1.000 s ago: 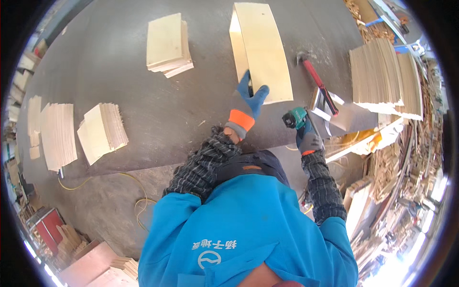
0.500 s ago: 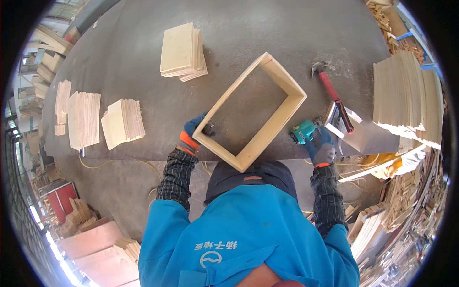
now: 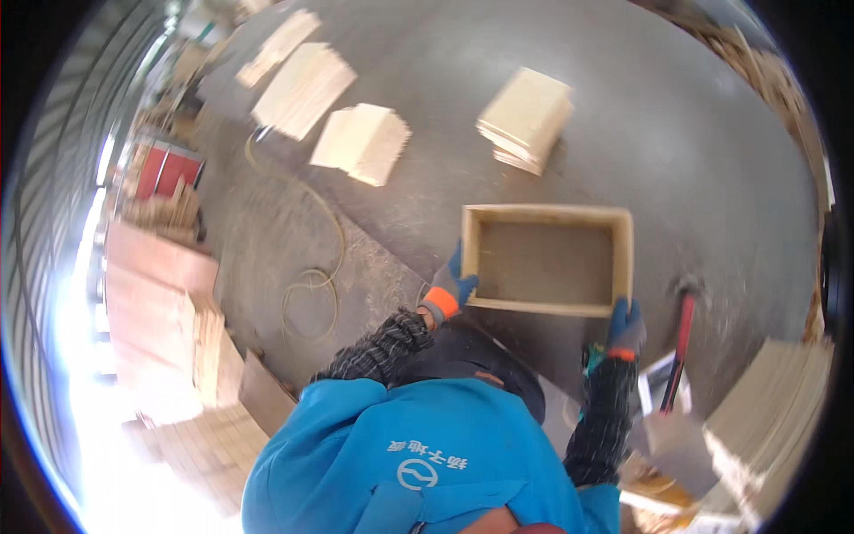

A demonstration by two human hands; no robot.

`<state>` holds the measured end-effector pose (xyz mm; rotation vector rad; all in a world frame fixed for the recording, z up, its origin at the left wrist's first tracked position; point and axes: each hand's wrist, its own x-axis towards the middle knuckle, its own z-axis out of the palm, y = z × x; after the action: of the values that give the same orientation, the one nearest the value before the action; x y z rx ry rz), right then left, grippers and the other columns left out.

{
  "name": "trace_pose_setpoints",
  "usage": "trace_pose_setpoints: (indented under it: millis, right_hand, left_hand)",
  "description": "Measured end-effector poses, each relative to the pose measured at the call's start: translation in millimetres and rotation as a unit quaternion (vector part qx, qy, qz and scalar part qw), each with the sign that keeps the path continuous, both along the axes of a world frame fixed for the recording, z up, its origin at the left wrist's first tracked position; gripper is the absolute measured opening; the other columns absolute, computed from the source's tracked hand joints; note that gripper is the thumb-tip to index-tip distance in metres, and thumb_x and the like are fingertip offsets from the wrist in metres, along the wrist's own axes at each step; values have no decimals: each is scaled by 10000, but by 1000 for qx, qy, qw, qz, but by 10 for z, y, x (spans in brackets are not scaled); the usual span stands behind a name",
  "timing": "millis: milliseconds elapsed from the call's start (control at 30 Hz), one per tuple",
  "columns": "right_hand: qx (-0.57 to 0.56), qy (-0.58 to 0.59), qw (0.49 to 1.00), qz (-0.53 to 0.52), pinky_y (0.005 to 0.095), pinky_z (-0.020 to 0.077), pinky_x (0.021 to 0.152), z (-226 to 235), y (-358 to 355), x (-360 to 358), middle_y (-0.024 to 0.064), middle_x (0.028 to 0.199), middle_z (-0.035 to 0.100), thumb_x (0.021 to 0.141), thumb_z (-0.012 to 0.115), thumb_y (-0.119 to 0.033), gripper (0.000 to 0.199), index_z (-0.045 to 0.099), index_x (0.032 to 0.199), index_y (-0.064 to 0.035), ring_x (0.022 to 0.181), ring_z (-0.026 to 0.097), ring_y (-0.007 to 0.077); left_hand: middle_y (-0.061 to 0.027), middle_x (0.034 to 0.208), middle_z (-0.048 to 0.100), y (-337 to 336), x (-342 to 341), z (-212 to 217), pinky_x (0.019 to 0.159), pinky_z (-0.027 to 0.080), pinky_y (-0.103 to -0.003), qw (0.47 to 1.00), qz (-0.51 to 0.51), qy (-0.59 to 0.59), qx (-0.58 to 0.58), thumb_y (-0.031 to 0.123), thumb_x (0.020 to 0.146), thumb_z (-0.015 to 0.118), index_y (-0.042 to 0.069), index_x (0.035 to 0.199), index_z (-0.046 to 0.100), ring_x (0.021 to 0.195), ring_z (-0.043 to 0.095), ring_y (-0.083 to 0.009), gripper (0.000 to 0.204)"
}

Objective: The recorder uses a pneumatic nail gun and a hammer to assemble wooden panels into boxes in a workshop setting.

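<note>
A rectangular wooden frame (image 3: 551, 308), with pale sides and an open middle, lies or is held over the dark table. My left hand (image 3: 455, 287), in a blue and grey glove with an orange cuff, grips its left end by the near corner. At the near right corner my right hand (image 3: 625, 329), gloved alike, has its fingers on the frame's outer side. A teal power tool (image 3: 593, 358) sits just left of my right wrist, largely hidden by the sleeve. To the right of that hand lies a hammer (image 3: 681, 343) with a red and black handle.
Beyond the frame sits a stack of thin wooden panels (image 3: 527, 116). Further piles of wood pieces (image 3: 363, 142) stand along the table edge at left. A tall panel stack (image 3: 769, 409) is at right. A yellowish hose (image 3: 338, 240) curls on the floor, near pinkish boards (image 3: 147, 311).
My right hand has let go of the teal power tool and moved onto the frame. The frame has turned from slanted to nearly square with me. My view has swung left.
</note>
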<state>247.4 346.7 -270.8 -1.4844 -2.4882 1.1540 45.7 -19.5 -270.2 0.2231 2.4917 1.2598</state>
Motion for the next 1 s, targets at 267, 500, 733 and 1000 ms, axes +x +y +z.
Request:
trace_pose_setpoints:
  millis: [267, 500, 733, 1000]
  right_hand:
    - [52, 60, 995, -68, 474, 453, 639, -174, 96, 426, 159, 720, 664, 1070, 541, -498, 575, 704, 940, 37, 662, 620, 250]
    - [-33, 102, 960, -260, 384, 538, 671, -894, 404, 763, 80, 906, 694, 1059, 599, -496, 568, 720, 1093, 57, 771, 632, 186]
    - [-49, 50, 961, -268, 421, 579, 774, -444, 551, 689, 185, 1051, 752, 1039, 578, -566, 696, 694, 1268, 81, 873, 697, 307]
    - [88, -52, 979, -176, 412, 583, 762, 466, 42, -345, 165, 1037, 759, 1041, 582, -567, 691, 698, 1272, 73, 867, 703, 297]
  left_hand:
    - [-261, 1344, 704, 751, -774, -231, 1017, 562, -459, 976, -122, 147, 101, 210, 883, 735, 77, 1630, 432, 1175, 714, -412, 817]
    - [-160, 1248, 748, 52, -1348, 1148, 970, 574, -368, 978, -122, 57, 158, 157, 982, 714, 47, 1385, 692, 1085, 733, -240, 418]
    - [-25, 949, 720, -2575, -4235, 1384, 734, 532, -269, 866, 343, 229, 282, 105, 967, 766, -4, 1378, 680, 789, 627, -93, 434]
    - [-185, 1184, 737, -3944, -6125, 1005, 620, 580, -390, 772, 494, 102, 387, 152, 982, 733, -34, 1601, 407, 848, 742, -249, 724]
